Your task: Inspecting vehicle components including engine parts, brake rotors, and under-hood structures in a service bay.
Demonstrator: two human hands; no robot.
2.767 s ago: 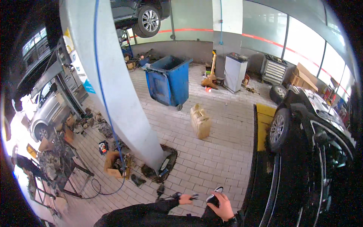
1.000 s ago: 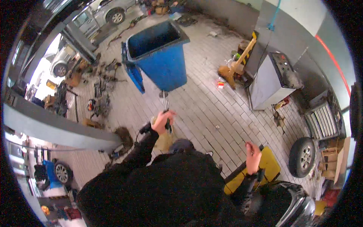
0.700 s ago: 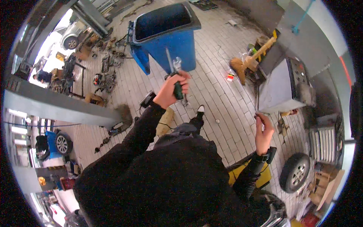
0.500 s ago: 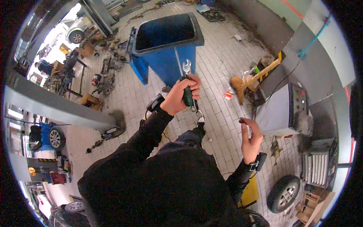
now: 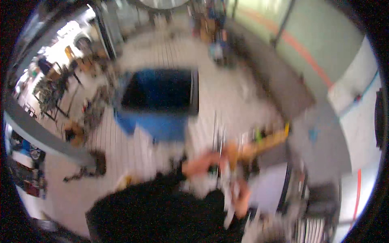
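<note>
Tools [image 5: 220, 141] show in the head view as thin, pale, blurred streaks rising from our left hand [image 5: 202, 165], which looks curled around them, with the bin [image 5: 160, 127] beyond it and to its left. Just below and to the right is our right hand [image 5: 240, 198], too smeared for us to tell if it is spread, pinched or loaded. We judge them stiff, metallic, light and sturdy, perhaps slippery if oily, best gripped low, close to the fist.
</note>
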